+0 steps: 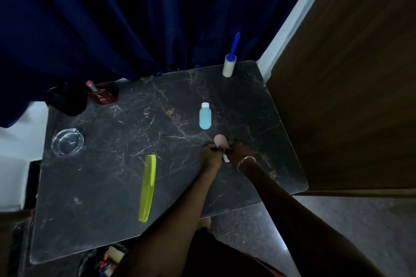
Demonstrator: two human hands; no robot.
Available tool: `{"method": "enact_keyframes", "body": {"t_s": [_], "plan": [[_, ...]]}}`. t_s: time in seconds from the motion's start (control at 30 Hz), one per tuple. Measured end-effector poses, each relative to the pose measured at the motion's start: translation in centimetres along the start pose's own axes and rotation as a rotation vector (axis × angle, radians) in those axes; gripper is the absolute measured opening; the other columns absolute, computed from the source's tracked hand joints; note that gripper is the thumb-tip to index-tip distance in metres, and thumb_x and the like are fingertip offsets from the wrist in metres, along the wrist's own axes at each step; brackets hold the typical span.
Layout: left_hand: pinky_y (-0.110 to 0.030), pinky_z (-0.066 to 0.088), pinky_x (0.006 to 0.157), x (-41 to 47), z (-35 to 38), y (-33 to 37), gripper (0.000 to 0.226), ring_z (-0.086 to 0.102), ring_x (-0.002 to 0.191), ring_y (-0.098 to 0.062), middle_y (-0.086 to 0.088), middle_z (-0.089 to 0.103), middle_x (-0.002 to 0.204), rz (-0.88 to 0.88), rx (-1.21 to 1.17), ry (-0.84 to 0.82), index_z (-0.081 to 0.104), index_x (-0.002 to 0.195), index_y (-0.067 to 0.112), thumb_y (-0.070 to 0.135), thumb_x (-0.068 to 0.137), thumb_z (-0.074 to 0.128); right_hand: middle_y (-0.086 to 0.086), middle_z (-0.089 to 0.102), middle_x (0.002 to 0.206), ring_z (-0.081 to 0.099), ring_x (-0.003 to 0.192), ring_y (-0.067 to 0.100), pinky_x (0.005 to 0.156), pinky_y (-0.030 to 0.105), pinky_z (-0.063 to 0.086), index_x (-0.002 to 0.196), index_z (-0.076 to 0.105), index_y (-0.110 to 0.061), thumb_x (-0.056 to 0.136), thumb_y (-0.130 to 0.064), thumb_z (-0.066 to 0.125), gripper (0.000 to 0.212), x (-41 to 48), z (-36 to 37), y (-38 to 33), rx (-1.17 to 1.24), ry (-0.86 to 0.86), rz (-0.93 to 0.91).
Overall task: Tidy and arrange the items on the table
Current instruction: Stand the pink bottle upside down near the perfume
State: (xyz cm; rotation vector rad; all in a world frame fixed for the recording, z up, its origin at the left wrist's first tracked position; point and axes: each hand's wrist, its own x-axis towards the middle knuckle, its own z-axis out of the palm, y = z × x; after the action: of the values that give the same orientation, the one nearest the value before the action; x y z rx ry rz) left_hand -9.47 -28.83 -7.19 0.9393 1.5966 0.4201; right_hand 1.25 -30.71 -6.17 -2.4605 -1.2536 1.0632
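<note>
A dark marble table fills the view. My left hand and my right hand meet at the right of the table, both gripping a small pink object with a rounded top and a white end below. Just beyond it lies a light blue bottle with a white cap. A yellow-green comb lies lengthwise near the middle front. A lint roller with a blue handle stands at the far right corner. A clear glass ashtray sits at the left.
A dark red box with an orange-tipped tube stands at the far left by a dark round thing. A blue curtain hangs behind the table. A wooden panel flanks the right edge.
</note>
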Motion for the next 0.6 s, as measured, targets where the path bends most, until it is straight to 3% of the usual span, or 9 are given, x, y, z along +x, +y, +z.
{"method": "enact_keyframes", "body": {"t_s": [0.13,0.27,0.43,0.6], "plan": [[-0.04,0.062,0.088,-0.3,-0.8,-0.4,0.014,0.075,0.096,-0.028,-0.014,0.078,0.103,0.002,-0.05,0.001,0.076,0.104,0.006,0.015,0.093,0.072,0.011,0.071,0.118,0.065,0.112,0.029,0.087,0.023,0.045,0.117,0.07,-0.008,0.091,-0.023,0.066,0.03,-0.7,0.4,0.0,0.107,-0.018,-0.009],[-0.046,0.061,0.094,-0.5,-2.5,-0.9,0.014,0.074,0.1,-0.029,-0.015,0.077,0.108,0.002,-0.099,0.005,0.074,0.107,0.006,0.011,0.094,0.072,0.008,0.073,0.115,0.068,0.108,0.023,0.075,0.014,0.036,0.117,0.07,-0.007,0.086,-0.023,0.073,0.035,-1.8,1.1,-0.6,0.141,-0.006,-0.044],[-0.052,0.062,0.092,-0.7,-5.8,-1.3,0.017,0.075,0.1,-0.035,-0.02,0.077,0.106,0.015,-0.212,0.044,0.073,0.108,0.002,0.002,0.092,0.071,0.003,0.075,0.11,0.069,0.103,0.021,0.08,0.022,0.048,0.112,0.074,-0.015,0.079,-0.032,0.079,0.038,-2.7,2.3,-2.9,0.183,-0.007,-0.103],[-0.056,0.06,0.092,-0.5,-10.0,-1.7,0.014,0.073,0.104,-0.04,-0.022,0.076,0.104,0.062,-0.262,0.096,0.071,0.104,0.006,0.0,0.092,0.07,0.008,0.076,0.105,0.069,0.097,0.02,0.072,0.017,0.044,0.107,0.074,-0.007,0.074,-0.02,0.084,0.037,-3.0,4.1,-6.8,0.275,-0.05,-0.137]]}}
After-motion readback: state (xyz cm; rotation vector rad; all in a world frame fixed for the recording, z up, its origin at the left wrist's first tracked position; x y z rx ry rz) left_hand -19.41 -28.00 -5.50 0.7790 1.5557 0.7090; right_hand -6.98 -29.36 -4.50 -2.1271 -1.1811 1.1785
